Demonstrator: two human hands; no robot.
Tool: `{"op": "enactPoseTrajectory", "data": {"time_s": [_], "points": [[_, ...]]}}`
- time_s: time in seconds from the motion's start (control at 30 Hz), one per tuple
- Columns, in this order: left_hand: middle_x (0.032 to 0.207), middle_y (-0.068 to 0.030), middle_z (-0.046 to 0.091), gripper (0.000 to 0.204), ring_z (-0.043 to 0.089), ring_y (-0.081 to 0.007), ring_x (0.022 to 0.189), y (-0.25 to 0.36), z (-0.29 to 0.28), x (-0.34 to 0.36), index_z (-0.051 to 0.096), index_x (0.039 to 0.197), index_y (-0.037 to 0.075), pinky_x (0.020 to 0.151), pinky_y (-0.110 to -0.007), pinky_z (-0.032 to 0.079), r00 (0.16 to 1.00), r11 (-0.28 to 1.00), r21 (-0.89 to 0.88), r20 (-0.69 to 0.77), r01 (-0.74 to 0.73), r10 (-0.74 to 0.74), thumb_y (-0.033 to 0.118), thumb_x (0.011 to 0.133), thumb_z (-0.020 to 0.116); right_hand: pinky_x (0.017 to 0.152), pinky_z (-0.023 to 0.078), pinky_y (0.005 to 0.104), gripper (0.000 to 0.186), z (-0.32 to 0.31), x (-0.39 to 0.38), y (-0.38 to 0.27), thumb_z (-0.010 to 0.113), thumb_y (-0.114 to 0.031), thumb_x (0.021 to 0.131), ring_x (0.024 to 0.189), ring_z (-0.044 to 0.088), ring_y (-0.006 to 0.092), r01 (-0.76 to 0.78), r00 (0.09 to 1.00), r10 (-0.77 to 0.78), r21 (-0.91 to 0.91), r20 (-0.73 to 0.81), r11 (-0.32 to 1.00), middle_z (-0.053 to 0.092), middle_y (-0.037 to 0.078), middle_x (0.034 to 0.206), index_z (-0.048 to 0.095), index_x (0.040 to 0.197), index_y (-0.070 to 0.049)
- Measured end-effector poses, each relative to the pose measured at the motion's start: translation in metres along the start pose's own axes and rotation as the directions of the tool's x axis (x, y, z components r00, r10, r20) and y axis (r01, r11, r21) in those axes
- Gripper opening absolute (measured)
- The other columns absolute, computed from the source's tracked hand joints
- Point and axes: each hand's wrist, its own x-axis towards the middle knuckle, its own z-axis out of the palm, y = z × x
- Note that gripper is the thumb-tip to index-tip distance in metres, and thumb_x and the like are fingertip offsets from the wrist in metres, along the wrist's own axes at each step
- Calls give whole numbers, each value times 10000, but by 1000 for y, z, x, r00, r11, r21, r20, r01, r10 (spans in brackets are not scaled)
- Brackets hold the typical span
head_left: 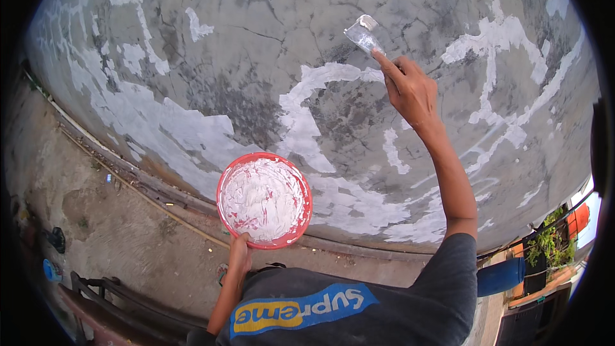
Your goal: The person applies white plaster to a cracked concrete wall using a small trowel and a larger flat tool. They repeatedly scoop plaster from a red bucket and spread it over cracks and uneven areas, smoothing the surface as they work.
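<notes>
My right hand [412,90] is raised to the grey cracked wall [256,19], closed round a putty knife. The putty knife [366,37] has a wide metal blade smeared with white paste, and its blade is at the wall's surface; whether it touches cannot be made out. At waist height my left hand [239,254] grips the lower rim of a round red basin [310,202]. White putty [261,193] coats the basin's inside, with red showing through in streaks. White patches of the same look [301,106] follow many cracks on the wall.
Along the wall's foot runs a concrete ledge with a long thin pole [144,195]. A dark bench [122,301] stands at lower left, near a small blue container [52,270]. A blue barrel [501,277] and green plants [551,243] are at right.
</notes>
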Motion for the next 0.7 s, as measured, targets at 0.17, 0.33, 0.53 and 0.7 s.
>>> {"op": "enactPoseTrajectory", "data": {"time_s": [0.17, 0.33, 0.53, 0.7], "points": [[1112, -77, 557, 598, 576, -215, 918, -4, -6, 3, 413, 1298, 58, 726, -394, 526, 999, 1000, 23, 40, -1, 0, -21, 707, 466, 489, 443, 308, 556, 23, -12, 19, 662, -22, 749, 629, 546, 171, 43, 999, -45, -140, -6, 989, 516, 15, 756, 595, 1265, -215], [1142, -107, 546, 594, 554, -255, 1031, 5, 3, -1, 417, 1296, 13, 816, -439, 508, 1000, 999, 42, -23, 9, -8, -48, 705, 444, 479, 451, 320, 552, 30, -17, 24, 639, -3, 748, 622, 567, 185, -5, 995, 19, -138, 100, 990, 522, 29, 754, 593, 1264, -190], [1108, -79, 572, 586, 586, -215, 913, -7, -13, 8, 428, 1289, 77, 723, -413, 531, 999, 999, 43, -52, 17, -14, 14, 710, 494, 462, 435, 319, 519, 10, -31, 7, 611, -7, 781, 596, 577, 210, -18, 976, 35, -82, 217, 996, 537, 47, 758, 583, 1273, -170], [1075, -86, 582, 517, 598, -224, 909, -3, -17, 13, 451, 1239, 54, 724, -421, 538, 999, 993, 107, -8, 45, -44, 13, 725, 490, 484, 449, 354, 489, -7, 3, -38, 609, -38, 806, 596, 590, 253, -307, 946, 307, -18, 106, 952, 551, 92, 771, 567, 1286, -122]]}}
